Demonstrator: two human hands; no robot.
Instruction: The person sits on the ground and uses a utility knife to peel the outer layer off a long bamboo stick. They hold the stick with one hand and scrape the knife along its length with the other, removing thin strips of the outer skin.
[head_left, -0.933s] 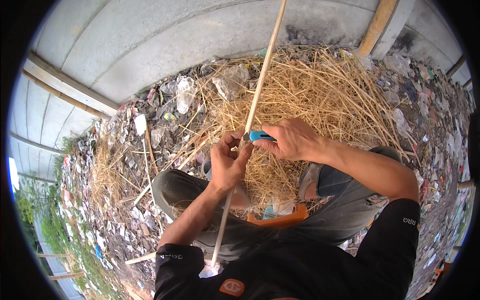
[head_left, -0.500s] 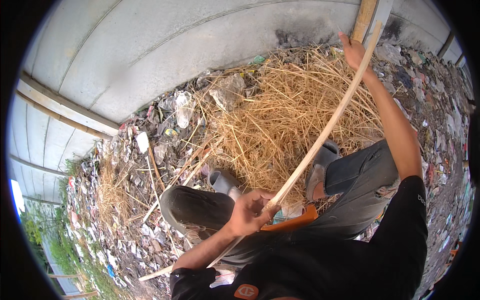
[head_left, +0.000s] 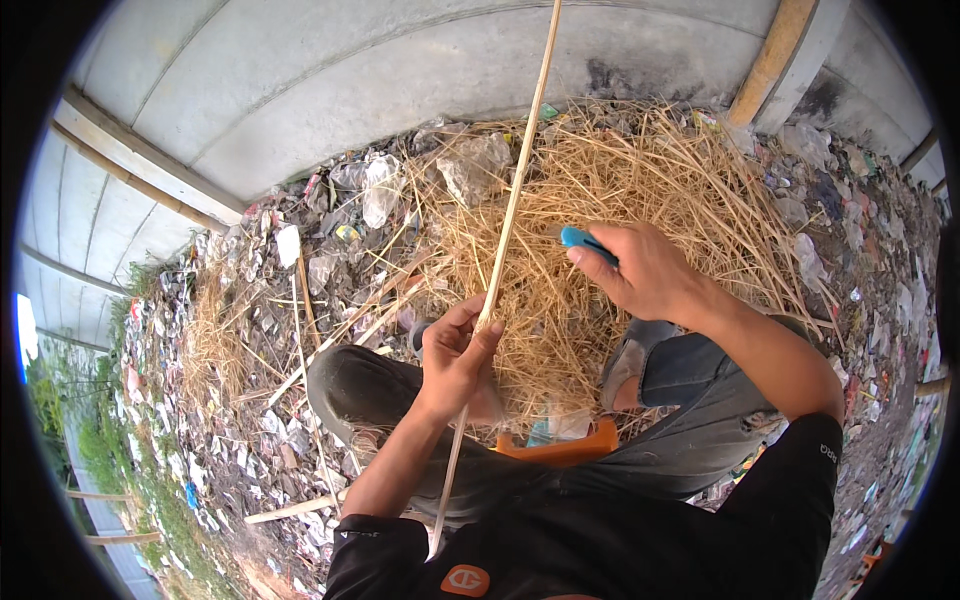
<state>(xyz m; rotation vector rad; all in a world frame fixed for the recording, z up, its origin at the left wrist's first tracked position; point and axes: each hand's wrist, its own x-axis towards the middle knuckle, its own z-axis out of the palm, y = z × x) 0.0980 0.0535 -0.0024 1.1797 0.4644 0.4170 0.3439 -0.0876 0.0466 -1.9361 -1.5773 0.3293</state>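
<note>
My left hand pinches a long, thin bamboo strip between thumb and fingers. The strip runs up past the straw-coloured pile toward the wall, and its lower end passes below my left wrist to my shirt. Off to the right, my right hand is wrapped around a blue-handled cutter knife. The knife points left toward the strip but is apart from it; its blade barely shows. Beneath both hands spreads a heap of dry, pale shavings.
A grey panel wall stands behind the heap, with a bamboo post at right. Litter covers the ground. More strips lie left of my knee. An orange plastic piece sits between my legs, near my grey shoes.
My right hand has come down and inward from the strip's far end, and the blue knife now shows in it. The strip has swung left, more upright; my left hand moved up and slightly left.
</note>
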